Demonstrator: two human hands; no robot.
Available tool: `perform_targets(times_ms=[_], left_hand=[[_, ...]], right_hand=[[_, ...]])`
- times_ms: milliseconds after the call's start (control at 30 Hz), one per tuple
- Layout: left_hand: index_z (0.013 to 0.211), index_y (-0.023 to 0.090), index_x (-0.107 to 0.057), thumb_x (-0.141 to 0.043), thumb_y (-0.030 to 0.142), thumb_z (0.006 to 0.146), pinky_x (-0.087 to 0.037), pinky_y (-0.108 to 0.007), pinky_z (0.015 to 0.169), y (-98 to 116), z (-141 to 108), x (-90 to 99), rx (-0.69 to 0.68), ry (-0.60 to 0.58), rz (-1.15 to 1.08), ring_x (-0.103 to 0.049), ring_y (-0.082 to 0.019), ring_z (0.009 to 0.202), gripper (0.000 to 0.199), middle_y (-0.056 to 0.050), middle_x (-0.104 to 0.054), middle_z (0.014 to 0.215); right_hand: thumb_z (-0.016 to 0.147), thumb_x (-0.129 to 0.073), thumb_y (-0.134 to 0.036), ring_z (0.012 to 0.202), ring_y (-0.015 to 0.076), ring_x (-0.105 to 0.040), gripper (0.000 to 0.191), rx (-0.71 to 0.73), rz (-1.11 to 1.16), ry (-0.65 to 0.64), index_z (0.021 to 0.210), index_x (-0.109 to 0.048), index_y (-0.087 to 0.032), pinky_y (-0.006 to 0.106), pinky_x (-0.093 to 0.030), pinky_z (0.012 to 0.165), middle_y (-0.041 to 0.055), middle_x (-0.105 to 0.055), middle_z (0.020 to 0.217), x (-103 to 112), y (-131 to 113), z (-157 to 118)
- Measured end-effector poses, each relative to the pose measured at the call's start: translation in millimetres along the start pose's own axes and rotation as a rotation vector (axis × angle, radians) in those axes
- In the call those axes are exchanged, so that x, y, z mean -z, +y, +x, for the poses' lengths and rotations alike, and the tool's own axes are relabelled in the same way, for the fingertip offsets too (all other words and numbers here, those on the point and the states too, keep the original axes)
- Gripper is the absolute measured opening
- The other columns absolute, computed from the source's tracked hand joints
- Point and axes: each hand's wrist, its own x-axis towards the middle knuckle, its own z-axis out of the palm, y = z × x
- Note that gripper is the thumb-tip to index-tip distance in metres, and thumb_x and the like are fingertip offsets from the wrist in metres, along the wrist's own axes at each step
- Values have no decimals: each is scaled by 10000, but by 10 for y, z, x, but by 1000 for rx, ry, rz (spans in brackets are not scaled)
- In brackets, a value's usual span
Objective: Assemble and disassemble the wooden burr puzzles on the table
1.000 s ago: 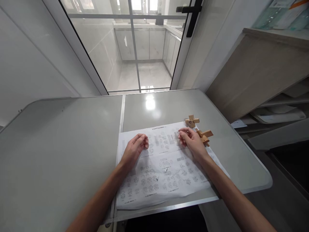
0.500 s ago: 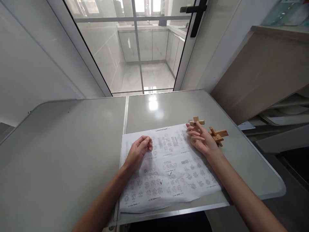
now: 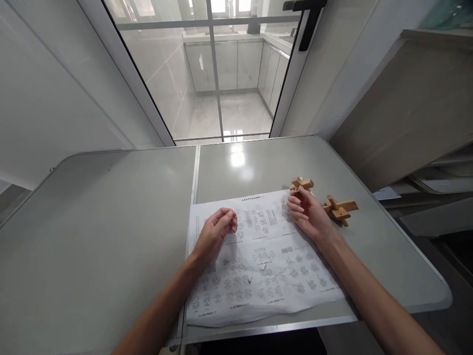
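The left hand (image 3: 217, 229), its fingers curled closed, rests over the left part of the printed paper (image 3: 254, 266) on the table (image 3: 111, 236). The right hand (image 3: 308, 214) pinches the small wooden puzzle (image 3: 302, 184) at the sheet's upper right corner; a larger wooden puzzle (image 3: 340, 210) lies just right of that hand.

Single head-worn view, from above table (image 3: 148, 197) edge, facing forward and down over hands (image 3: 218, 228) toward glazed door (image 3: 236, 74).

The table (image 3: 148, 197) looks smooth and glossy (it throws back a bright glare), edged in shiny metal. Creased matt paper makes the sheet (image 3: 273, 251), and the interlocked pieces (image 3: 340, 211) are smooth wood
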Motion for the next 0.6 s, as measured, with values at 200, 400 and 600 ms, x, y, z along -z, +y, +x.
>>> perform_targets(times_ms=[200, 400, 600], left_hand=[[922, 184, -664, -728, 466, 967, -452, -299, 778, 12, -45, -61, -67, 15, 132, -535, -151, 759, 292, -22, -619, 859], [1027, 206, -677, -786, 467, 928, -491, -313, 818, -31, -82, -93, -116, 8, 285, -603, -184, 865, 300, -49, -662, 987], [1370, 256, -622, -828, 361, 912, -496, -385, 996, -62, -118, -87, -233, -134, 375, -621, -304, 1285, 513, -149, -639, 1426]], right_hand=[[983, -679, -623, 469, 108, -357, 437, -73, -271, -169, 828, -568, -230, 214, -322, 383, -70, -429, 611, -261, 163, -190], [1023, -618, -648, 430, 92, -358, 525, -103, -443, -387, 737, -461, -237, 248, -360, 441, -80, -434, 559, -383, 371, -327], [1037, -591, -639, 469, 98, -325, 468, -29, -649, -516, 829, -535, -223, 241, -281, 452, -87, -394, 564, -397, 433, -380]])
